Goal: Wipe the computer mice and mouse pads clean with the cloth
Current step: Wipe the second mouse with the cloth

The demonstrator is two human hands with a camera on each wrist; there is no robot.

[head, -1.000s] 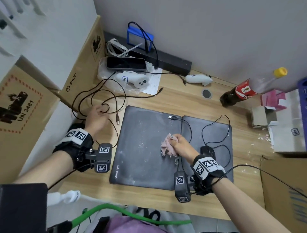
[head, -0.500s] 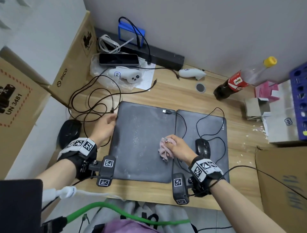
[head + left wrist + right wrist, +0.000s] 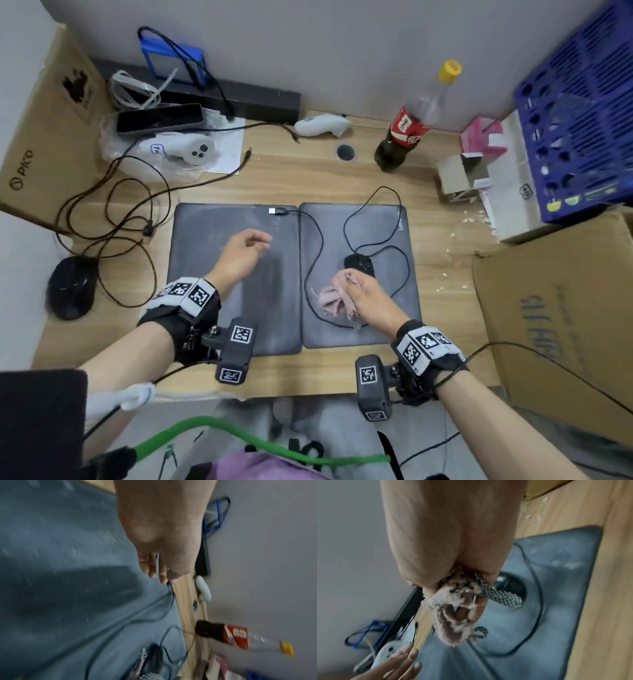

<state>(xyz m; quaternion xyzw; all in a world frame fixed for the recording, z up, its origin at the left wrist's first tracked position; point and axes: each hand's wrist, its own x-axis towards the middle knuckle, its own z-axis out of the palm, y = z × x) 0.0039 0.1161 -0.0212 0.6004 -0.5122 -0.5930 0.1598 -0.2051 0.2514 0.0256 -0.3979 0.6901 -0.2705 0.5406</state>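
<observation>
Two dark grey mouse pads lie side by side: the left pad [image 3: 205, 267] and the right pad [image 3: 383, 318]. A black wired mouse [image 3: 359, 263] sits on the right pad, its cable looping over both. My right hand [image 3: 349, 284] grips a bunched pink cloth [image 3: 329, 301] just in front of that mouse; in the right wrist view the cloth [image 3: 452, 615] fills the curled fingers, with the mouse [image 3: 511, 586] close behind. My left hand [image 3: 263, 241] hovers over the left pad with relaxed fingers [image 3: 152, 573], holding nothing. A second black mouse [image 3: 70, 287] lies on the desk at far left.
A cola bottle [image 3: 407, 133], white controllers [image 3: 185, 150] and tangled cables [image 3: 113, 219] crowd the back of the desk. Cardboard boxes [image 3: 555, 308] and a blue crate [image 3: 582, 113] stand at right. Crumbs [image 3: 448, 253] dot the wood right of the pads.
My right hand has carried the cloth from the left pad across to the right pad, beside the mouse. My left hand has left the left pad's edge and now hovers over its middle.
</observation>
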